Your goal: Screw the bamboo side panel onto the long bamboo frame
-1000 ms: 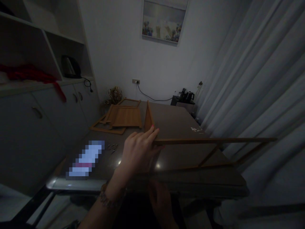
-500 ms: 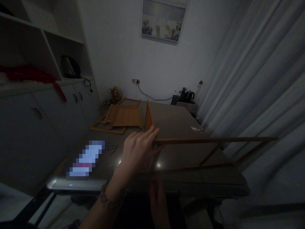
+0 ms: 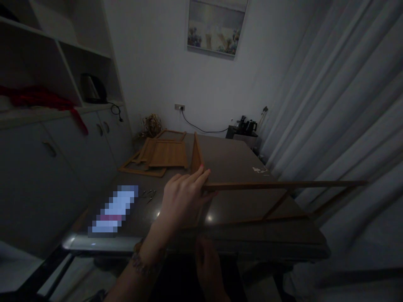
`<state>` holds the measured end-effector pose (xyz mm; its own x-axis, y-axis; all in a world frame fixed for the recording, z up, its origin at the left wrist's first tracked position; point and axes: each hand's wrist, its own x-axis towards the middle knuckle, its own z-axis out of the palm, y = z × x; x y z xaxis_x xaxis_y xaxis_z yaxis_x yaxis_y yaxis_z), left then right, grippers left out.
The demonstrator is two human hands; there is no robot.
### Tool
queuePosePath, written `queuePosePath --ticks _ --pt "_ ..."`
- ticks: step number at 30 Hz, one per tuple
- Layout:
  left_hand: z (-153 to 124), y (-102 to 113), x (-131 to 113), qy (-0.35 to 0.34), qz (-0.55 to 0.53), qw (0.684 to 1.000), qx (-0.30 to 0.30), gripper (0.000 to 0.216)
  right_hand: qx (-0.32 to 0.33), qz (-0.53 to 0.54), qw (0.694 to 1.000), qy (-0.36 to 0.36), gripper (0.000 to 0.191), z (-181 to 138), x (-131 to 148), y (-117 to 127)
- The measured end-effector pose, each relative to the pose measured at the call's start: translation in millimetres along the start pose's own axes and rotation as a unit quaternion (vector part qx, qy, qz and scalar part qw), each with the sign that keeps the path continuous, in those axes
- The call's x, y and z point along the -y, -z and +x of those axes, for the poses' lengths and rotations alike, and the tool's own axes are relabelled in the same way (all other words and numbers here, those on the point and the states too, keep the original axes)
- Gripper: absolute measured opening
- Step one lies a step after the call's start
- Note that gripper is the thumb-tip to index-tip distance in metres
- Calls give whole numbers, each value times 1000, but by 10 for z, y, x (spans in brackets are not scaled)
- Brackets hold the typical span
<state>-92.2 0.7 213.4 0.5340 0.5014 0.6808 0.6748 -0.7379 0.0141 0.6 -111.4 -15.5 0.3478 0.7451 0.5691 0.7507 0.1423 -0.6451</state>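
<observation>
My left hand (image 3: 185, 191), with a beaded bracelet at the wrist, is wrapped over the corner where an upright wooden panel (image 3: 197, 154) meets a long wooden frame (image 3: 277, 185). The frame stands on its long side and reaches right, past the table's side. Below that corner, at the table's front edge, is my right hand (image 3: 208, 258), dim and with fingers curled in. Whatever those fingers may hold is hidden in the dark. Several small metal screws or fittings (image 3: 149, 194) lie to the left of my left hand.
Flat wooden panels (image 3: 168, 154) and open frames are stacked at the table's back left. A blurred-out bright phone-like shape (image 3: 115, 212) lies at the front left. Small white bits (image 3: 259, 170) are on the right. A curtain (image 3: 333, 126) hangs beyond the frame's end.
My right hand's fingers have curled in and dropped slightly from just under the corner. My left hand, the panel and the frame hold still.
</observation>
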Motion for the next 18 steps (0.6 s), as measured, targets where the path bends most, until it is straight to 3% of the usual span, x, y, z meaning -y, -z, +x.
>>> queuePosePath --ticks 4,9,12,18 --pt "-5 2 -1 -2 -2 1000 -1 52 5 23 1000 -10 23 3 -27 42" --pt "-13 -4 -1 2 3 1000 10 52 94 100 983 -122 20 42 59 141" --pt "-12 -6 4 2 5 1000 9 52 113 142 968 -171 23 52 127 157" --pt "-4 -11 3 1 -1 1000 5 52 115 169 962 -179 31 36 185 183"
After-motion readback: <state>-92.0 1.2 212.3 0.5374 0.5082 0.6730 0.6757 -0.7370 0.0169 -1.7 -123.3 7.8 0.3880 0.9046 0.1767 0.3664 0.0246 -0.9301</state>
